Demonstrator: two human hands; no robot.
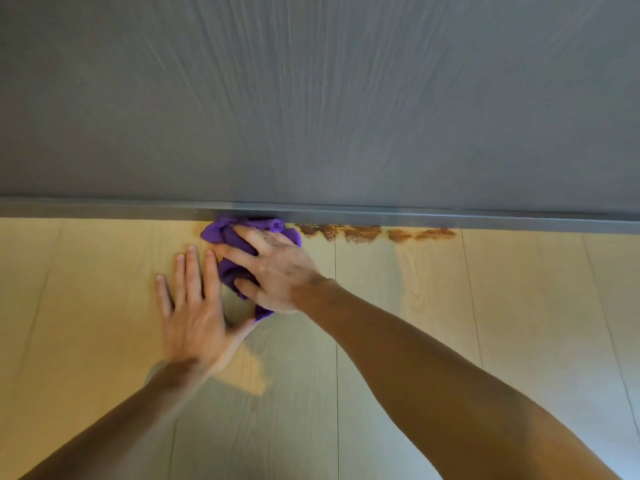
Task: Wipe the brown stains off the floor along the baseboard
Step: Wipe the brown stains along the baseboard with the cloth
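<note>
A crumpled purple cloth (221,232) lies on the pale wood-look floor (450,306), pushed up against the grey baseboard (450,220). My right hand (277,268) presses down on the cloth, fingers spread over it and gripping it. My left hand (194,306) rests flat on the floor just left of the cloth, fingers apart, holding nothing. A row of brown stains (367,233) runs along the baseboard to the right of the cloth. A faint yellowish smear (198,230) shows at the cloth's left edge.
A grey wood-grain wall (311,98) rises above the baseboard and fills the upper half of the view. Floor plank seams (336,306) run toward me. Bare floor stretches to both sides of my arms.
</note>
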